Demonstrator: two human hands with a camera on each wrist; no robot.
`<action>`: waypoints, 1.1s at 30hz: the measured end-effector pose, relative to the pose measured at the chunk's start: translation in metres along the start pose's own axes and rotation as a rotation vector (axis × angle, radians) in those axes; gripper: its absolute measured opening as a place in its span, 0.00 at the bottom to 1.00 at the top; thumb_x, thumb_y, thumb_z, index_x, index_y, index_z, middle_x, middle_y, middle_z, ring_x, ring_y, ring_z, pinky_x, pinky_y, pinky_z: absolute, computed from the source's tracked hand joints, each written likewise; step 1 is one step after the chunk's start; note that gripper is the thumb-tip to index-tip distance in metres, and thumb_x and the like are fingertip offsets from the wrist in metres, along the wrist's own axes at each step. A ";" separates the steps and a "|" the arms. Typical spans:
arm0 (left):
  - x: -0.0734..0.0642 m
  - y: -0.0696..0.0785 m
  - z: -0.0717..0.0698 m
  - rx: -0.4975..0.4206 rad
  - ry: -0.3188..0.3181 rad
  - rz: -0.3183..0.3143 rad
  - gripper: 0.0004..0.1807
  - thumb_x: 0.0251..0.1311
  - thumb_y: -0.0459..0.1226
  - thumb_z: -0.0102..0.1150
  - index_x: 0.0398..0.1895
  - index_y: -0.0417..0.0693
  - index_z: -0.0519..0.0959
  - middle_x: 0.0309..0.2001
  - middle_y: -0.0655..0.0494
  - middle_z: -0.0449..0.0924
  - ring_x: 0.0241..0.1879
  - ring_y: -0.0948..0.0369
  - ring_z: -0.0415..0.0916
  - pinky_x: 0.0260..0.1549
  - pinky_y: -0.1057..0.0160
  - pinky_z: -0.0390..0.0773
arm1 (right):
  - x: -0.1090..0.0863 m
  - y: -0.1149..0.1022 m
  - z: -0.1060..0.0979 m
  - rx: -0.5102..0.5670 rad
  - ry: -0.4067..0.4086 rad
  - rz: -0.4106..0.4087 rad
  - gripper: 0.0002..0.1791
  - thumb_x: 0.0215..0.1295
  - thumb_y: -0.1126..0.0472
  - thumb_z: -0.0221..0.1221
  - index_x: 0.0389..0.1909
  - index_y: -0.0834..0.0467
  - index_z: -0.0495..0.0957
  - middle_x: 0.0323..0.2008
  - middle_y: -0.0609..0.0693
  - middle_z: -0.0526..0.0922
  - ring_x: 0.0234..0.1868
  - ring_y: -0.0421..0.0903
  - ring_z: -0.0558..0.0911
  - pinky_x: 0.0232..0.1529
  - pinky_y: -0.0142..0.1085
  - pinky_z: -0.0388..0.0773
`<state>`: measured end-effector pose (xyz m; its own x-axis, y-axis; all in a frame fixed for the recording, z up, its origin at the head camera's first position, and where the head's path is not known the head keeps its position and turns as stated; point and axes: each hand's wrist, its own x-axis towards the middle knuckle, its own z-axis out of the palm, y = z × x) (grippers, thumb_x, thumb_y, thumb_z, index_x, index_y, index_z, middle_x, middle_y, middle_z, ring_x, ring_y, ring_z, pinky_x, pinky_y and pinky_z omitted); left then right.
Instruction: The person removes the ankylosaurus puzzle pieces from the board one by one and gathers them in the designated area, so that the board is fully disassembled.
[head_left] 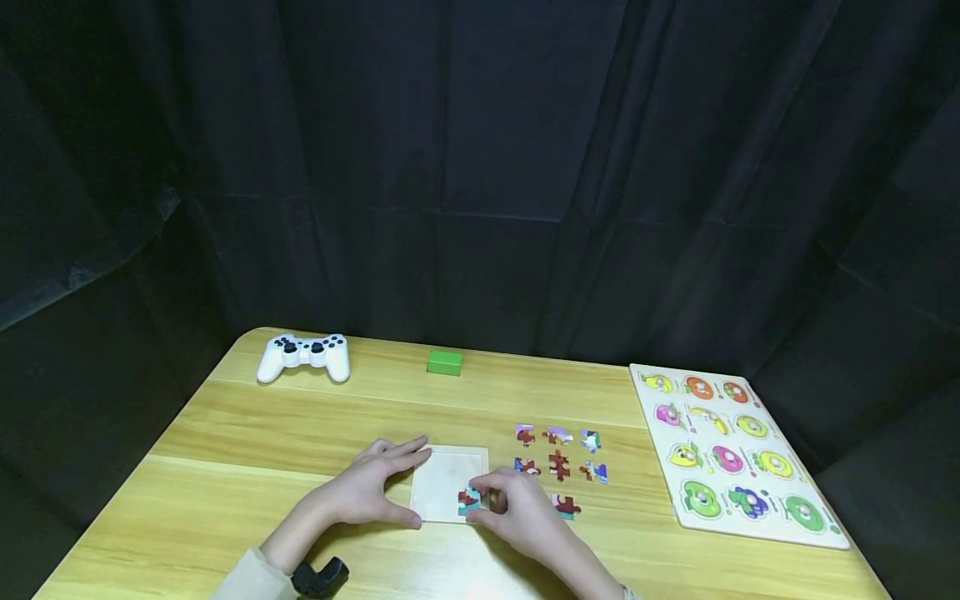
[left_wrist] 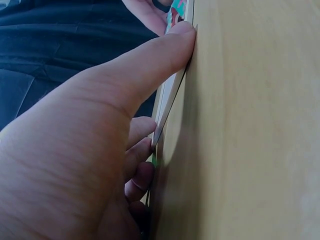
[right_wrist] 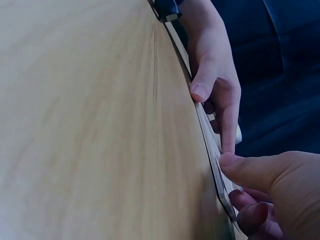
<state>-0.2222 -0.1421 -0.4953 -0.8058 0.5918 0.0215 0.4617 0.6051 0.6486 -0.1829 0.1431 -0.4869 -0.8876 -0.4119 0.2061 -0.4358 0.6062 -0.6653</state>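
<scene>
A square, pale wooden puzzle tray point(head_left: 438, 479) lies on the table between both hands. My left hand point(head_left: 367, 483) spans its left side, thumb at the near corner and straight fingers by the far one. In the left wrist view, the thumb point(left_wrist: 170, 50) rests on the tray's edge. At the tray's near right corner, my right hand point(head_left: 517, 512) pinches a teal and dark-red jigsaw piece point(head_left: 468, 501) between thumb and forefinger. To the right, several loose jigsaw pieces point(head_left: 558, 465) lie in rows, some partly hidden behind the right hand.
A fruit puzzle board point(head_left: 738, 454) lies at the right. At the back are a white game controller point(head_left: 303, 356) and a green block point(head_left: 445, 362). A black object point(head_left: 321, 577) shows by the left wrist. Dark curtains point(head_left: 450, 167) hang behind the wooden table point(head_left: 247, 450).
</scene>
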 end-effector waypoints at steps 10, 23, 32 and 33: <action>-0.003 -0.003 0.001 0.022 0.020 0.036 0.54 0.51 0.58 0.81 0.80 0.50 0.69 0.83 0.53 0.60 0.58 0.62 0.64 0.58 0.53 0.70 | -0.008 -0.001 -0.017 -0.025 0.081 -0.100 0.16 0.63 0.60 0.75 0.49 0.62 0.90 0.46 0.54 0.90 0.24 0.27 0.73 0.22 0.26 0.75; -0.001 -0.003 -0.001 0.010 0.003 0.051 0.54 0.52 0.57 0.80 0.80 0.49 0.68 0.84 0.52 0.58 0.59 0.61 0.63 0.60 0.52 0.69 | -0.101 0.079 -0.088 -0.120 0.397 0.124 0.14 0.57 0.66 0.77 0.43 0.51 0.91 0.39 0.43 0.90 0.22 0.31 0.74 0.20 0.29 0.74; -0.001 -0.003 -0.001 0.017 0.002 0.043 0.54 0.52 0.58 0.80 0.80 0.50 0.68 0.83 0.51 0.58 0.59 0.59 0.64 0.58 0.53 0.69 | -0.105 0.092 -0.088 -0.266 0.351 0.059 0.14 0.57 0.61 0.79 0.45 0.51 0.91 0.41 0.42 0.88 0.24 0.28 0.68 0.24 0.28 0.69; -0.001 -0.002 -0.001 0.016 0.000 0.039 0.54 0.52 0.58 0.80 0.80 0.50 0.68 0.84 0.52 0.58 0.60 0.59 0.64 0.58 0.53 0.69 | -0.104 0.092 -0.088 -0.271 0.352 0.058 0.14 0.57 0.61 0.79 0.45 0.52 0.92 0.41 0.42 0.88 0.24 0.28 0.68 0.23 0.28 0.69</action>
<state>-0.2232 -0.1444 -0.4961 -0.7870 0.6152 0.0466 0.4987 0.5898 0.6352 -0.1436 0.3017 -0.5067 -0.8881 -0.1437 0.4366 -0.3652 0.7973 -0.4805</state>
